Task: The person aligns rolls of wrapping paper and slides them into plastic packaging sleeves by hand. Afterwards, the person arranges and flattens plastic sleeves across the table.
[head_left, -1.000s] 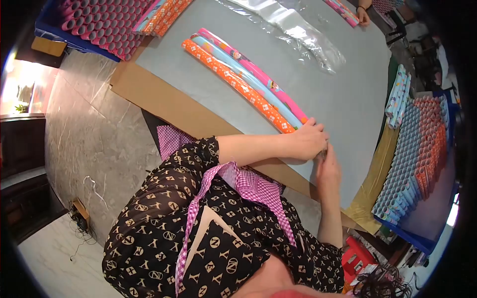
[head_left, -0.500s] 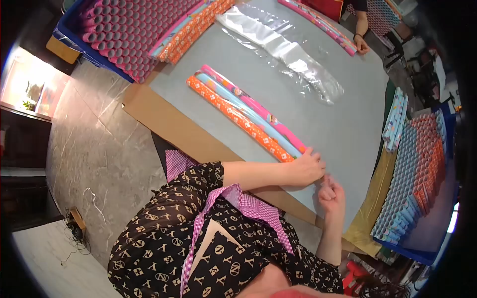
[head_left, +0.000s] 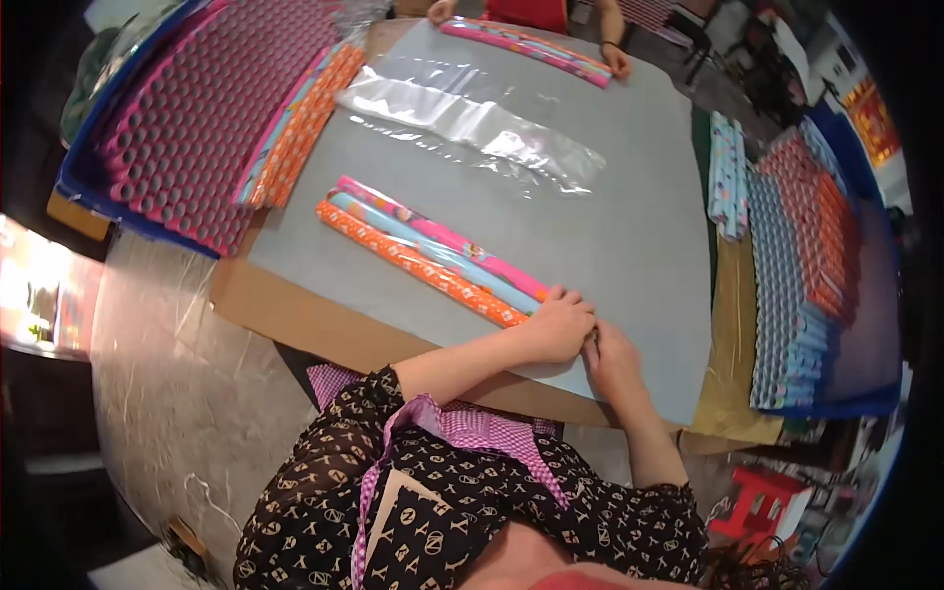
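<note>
Three patterned paper rolls lie side by side on the grey tabletop: a pink roll [head_left: 442,236], a light blue roll [head_left: 433,258] and an orange roll [head_left: 418,267]. A glossy sheen on them looks like clear film. My left hand [head_left: 559,326] is closed around their right-hand end, which it hides. Right beside it, my right hand [head_left: 612,356] has its fingers bent together at the left hand's fingertips. What it pinches there is too small to make out. Beyond the rolls lies a stack of clear plastic sleeves [head_left: 482,128].
A blue crate [head_left: 147,231] full of pink rolls stands at the left, with several orange rolls [head_left: 305,128] by it. Another blue crate [head_left: 855,398] at the right holds blue and orange rolls. Across the table [head_left: 639,197], a co-worker's hands [head_left: 618,61] hold a similar bundle [head_left: 526,51].
My right hand has moved up against my left hand, its fist loosening into bent fingers. My left hand stays on the roll ends. The head view has turned, showing both co-worker's hands.
</note>
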The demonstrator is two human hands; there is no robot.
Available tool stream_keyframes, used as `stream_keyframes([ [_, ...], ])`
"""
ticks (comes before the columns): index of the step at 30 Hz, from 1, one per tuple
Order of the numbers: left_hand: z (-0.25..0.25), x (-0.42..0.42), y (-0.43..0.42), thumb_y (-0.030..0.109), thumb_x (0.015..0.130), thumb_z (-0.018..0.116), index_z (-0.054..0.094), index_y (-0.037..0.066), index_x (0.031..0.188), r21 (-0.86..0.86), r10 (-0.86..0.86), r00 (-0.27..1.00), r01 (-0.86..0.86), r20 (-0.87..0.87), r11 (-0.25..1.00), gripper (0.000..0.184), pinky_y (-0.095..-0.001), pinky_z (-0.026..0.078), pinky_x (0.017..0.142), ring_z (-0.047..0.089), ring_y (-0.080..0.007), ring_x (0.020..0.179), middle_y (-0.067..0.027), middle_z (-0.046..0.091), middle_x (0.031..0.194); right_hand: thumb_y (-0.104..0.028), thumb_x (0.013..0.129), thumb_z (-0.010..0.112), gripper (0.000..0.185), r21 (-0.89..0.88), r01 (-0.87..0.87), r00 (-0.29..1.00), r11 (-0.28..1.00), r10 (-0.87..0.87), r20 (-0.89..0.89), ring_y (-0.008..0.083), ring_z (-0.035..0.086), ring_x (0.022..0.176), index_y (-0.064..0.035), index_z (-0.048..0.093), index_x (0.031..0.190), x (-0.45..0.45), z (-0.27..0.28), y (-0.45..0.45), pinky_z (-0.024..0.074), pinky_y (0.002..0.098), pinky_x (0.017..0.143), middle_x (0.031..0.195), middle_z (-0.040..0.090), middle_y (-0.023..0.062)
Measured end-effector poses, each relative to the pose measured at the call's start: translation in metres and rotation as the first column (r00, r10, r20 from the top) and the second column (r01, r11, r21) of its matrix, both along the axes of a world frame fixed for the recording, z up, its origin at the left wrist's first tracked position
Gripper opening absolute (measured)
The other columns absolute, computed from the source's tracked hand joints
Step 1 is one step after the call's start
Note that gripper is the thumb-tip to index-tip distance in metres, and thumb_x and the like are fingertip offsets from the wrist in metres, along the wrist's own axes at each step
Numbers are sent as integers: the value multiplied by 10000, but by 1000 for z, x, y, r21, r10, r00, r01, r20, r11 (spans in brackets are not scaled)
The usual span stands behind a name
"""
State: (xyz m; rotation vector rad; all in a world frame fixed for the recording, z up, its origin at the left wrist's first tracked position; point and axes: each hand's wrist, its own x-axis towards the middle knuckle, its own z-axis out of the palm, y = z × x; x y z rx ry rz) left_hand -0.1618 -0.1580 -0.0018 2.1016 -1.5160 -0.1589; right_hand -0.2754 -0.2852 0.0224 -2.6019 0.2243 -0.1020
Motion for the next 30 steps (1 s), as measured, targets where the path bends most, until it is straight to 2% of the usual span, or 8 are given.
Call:
stream_keyframes([
  [2, -3, 0, 2, 126, 755, 626, 685, 51, 911, 11, -50, 995, 51, -87, 999, 183, -423, 358, 938, 525, -277, 1050, -95, 620, 1025, -218, 901, 564, 240, 1, 12, 999, 1000, -12, -50, 412, 602, 806, -27, 601, 1041, -3, 0, -2, 479, 483, 715, 894, 642, 193],
  [4, -4, 1, 10, 85, 776, 612, 638, 43, 989, -385, -47, 990, -8, -134, 923, 219, -452, 366, 967, 522, -303, 1106, -120, 589, 1125, -221, 888, 564, 220, 116, 49, 998, 992, -43, -45, 388, 601, 723, -14, 614, 946, -10, -5, -5, 475, 463, 673, 791, 627, 190],
  [6, 7, 7, 30, 74, 773, 612, 625, 33, 997, -415, -10, 997, -20, -71, 910, 228, -468, 372, 971, 515, -327, 1112, -146, 576, 1136, -223, 875, 564, 232, 229, 87, 996, 970, -79, -42, 364, 600, 640, -1, 627, 850, -24, -5, -15, 472, 443, 631, 687, 612, 186],
  [9, 16, 23, 68, 68, 779, 615, 618, 35, 1010, -415, 173, 985, -152, 13, 897, 234, -480, 402, 937, 522, -354, 1107, -170, 568, 1153, -160, 804, 594, 193, 370, 355, 933, 858, -297, -206, 168, 579, 607, 21, 661, 819, -68, 1, -55, 431, 309, 565, 629, 611, 84],
  [12, 4, 51, 104, 85, 796, 624, 627, 58, 1055, -363, 286, 956, -292, -70, 885, 261, -473, 398, 922, 539, -343, 1094, -163, 568, 1187, -178, 785, 611, 158, 574, 673, 696, 467, -662, -277, 119, 437, 422, -55, 600, 687, -127, 0, -86, 344, 302, 398, 535, 499, 0],
  [17, -5, 65, 124, 48, 815, 620, 635, 15, 1036, -304, 325, 943, -330, -68, 894, 224, -415, 469, 847, 587, -348, 1001, -179, 610, 1141, -162, 830, 568, 168, 838, 493, 411, -232, -787, -460, 90, 297, 320, -135, 516, 673, -249, -27, -145, 236, 265, 320, 504, 435, -34],
  [20, -20, 61, 113, 93, 834, 599, 623, 65, 1094, -169, 317, 915, -364, -249, 916, 262, -434, 371, 951, 523, -318, 1130, -134, 565, 1226, -208, 894, 547, 241, 846, 331, 210, -418, -842, -498, 77, 252, 306, -161, 475, 669, -264, -12, -138, 197, 248, 297, 430, 314, -83],
  [30, -15, 48, 95, 105, 805, 622, 619, 77, 1083, -200, 234, 972, -226, 17, 953, 279, -430, 341, 991, 495, -296, 1164, -110, 548, 1254, -164, 956, 475, 229, 893, -157, 104, -422, -906, -410, 54, 224, 361, -145, 469, 728, -211, -22, -104, 177, 216, 336, 506, 309, -76],
])
